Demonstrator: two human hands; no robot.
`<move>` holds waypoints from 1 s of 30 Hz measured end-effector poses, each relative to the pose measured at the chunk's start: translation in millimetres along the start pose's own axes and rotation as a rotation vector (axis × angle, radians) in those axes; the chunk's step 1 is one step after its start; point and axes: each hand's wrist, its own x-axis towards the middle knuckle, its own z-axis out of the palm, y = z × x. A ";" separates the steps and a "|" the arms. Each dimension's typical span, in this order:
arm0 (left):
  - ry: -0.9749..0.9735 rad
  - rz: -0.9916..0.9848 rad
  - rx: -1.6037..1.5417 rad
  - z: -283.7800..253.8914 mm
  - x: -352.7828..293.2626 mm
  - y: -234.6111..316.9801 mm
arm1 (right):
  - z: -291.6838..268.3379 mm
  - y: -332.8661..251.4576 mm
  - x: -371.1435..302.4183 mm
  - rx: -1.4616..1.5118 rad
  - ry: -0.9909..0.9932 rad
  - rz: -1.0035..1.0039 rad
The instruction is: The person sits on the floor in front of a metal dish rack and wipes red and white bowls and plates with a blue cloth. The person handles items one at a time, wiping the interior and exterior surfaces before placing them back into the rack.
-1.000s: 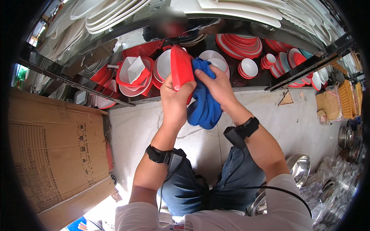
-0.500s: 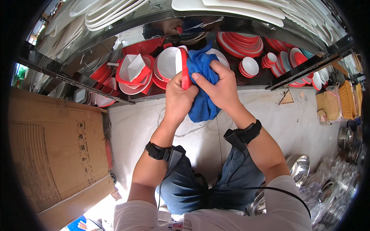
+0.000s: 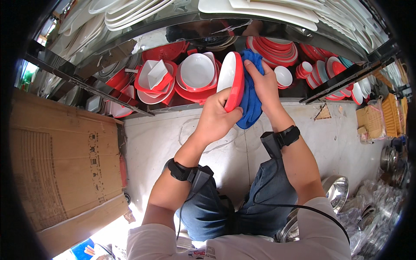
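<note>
My left hand [image 3: 219,113] grips the near edge of a red and white dish [image 3: 236,82], which is tilted on its side with its white inside facing left. Against the dish's red outer side lies a blue cloth [image 3: 251,96], bunched in my right hand [image 3: 265,84]. The right thumb and fingers press round the cloth, partly hidden by it. Just beyond the dish, on the low shelf, a round white bowl [image 3: 197,70] with a red outside rests on other red dishes. A small white bowl [image 3: 283,76] stands to the right of the cloth.
Stacked red plates [image 3: 271,51] and square bowls [image 3: 157,74] fill the low shelf. White platters [image 3: 260,13] lie on the shelf above. A large cardboard box [image 3: 69,160] stands on my left; a steel bowl [image 3: 337,190] and plastic-wrapped wares [image 3: 372,216] are on my right.
Both hands have shifted right with the dish and cloth. The dish now shows more of its white inside, and the cloth lies flatter along its red outer side.
</note>
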 end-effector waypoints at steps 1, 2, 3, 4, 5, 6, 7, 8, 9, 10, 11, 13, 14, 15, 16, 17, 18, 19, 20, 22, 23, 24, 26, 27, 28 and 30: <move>0.012 0.001 -0.019 1.1 -0.5 1.4 | 0.9 -1.9 -2.4 0.021 -0.002 0.021; 0.024 0.002 -0.039 2.3 -0.7 2.7 | 1.2 -3.9 -4.5 0.042 -0.003 0.042; 0.035 0.003 -0.058 3.6 -0.9 3.6 | 0.6 -5.8 -5.9 0.026 -0.022 0.049; 0.051 -0.005 -0.072 4.6 -1.4 3.1 | 0.5 -6.8 -7.4 0.010 -0.041 0.056; 0.067 -0.012 -0.086 6.0 -2.1 2.3 | 0.1 -8.2 -8.9 -0.005 -0.059 0.064; 0.084 -0.019 -0.100 7.1 -2.5 1.9 | -1.1 -11.3 -10.3 -0.063 -0.084 0.058; 0.098 -0.020 -0.053 7.8 -2.1 3.0 | -2.8 -15.5 -11.3 -0.122 -0.111 0.052; 0.112 -0.020 -0.007 8.0 -1.3 5.4 | -3.5 -18.8 -12.5 -0.181 -0.138 0.046; 0.127 -0.020 0.040 7.5 -0.4 6.5 | -2.9 -20.8 -14.1 -0.200 -0.180 0.042; 0.150 -0.030 0.068 6.9 0.8 5.7 | -2.9 -22.4 -16.1 -0.221 -0.221 0.038; 0.173 -0.040 0.095 5.2 2.4 4.2 | -2.6 -23.7 -18.2 -0.242 -0.262 0.034; 0.210 -0.060 0.147 -2.1 5.9 -0.9 | 1.4 -25.6 -22.3 -0.338 -0.264 -0.028; 0.223 -0.049 0.148 -3.8 6.1 -2.2 | 3.9 -27.4 -24.0 -0.384 -0.264 -0.061; 0.236 -0.038 0.150 -4.9 6.3 -2.0 | 5.3 -32.3 -25.3 -0.401 -0.255 -0.064; 0.250 -0.027 0.153 -7.1 6.3 -1.2 | 6.9 -36.6 -25.3 -0.391 -0.240 -0.077; 0.256 -0.015 0.221 -10.4 6.9 -4.4 | 8.5 -40.2 -25.0 -0.381 -0.226 -0.089; 0.263 -0.003 0.288 -14.7 8.0 -10.9 | 10.2 -41.8 -24.5 -0.371 -0.211 -0.101; 0.267 0.010 0.353 -17.2 9.8 -13.2 | 9.8 -40.8 -22.3 -0.362 -0.170 -0.095; 0.277 0.000 0.407 -19.9 10.6 -13.7 | 8.9 -37.9 -18.9 -0.352 -0.130 -0.089; 0.301 -0.017 0.515 -26.1 12.3 -11.4 | 5.6 -30.1 -11.4 -0.305 -0.041 -0.094; 0.297 -0.002 0.562 -30.0 14.3 -16.5 | 2.2 -25.3 -7.2 -0.267 0.008 -0.104; 0.282 0.008 0.621 -33.1 15.7 -19.5 | -2.5 -22.9 -4.0 -0.229 0.058 -0.115; 0.251 0.030 0.742 -38.8 20.0 -23.9 | -8.4 -26.9 0.2 -0.081 0.089 -0.030; 0.240 0.037 0.810 -41.3 23.2 -28.4 | -9.7 -28.5 2.1 -0.030 0.126 -0.020; 0.225 0.046 0.876 -43.7 26.4 -34.6 | -11.2 -29.1 2.9 0.021 0.166 -0.010; 0.192 0.053 0.984 -48.5 35.7 -44.6 | -14.2 -28.6 6.5 -0.081 0.195 -0.074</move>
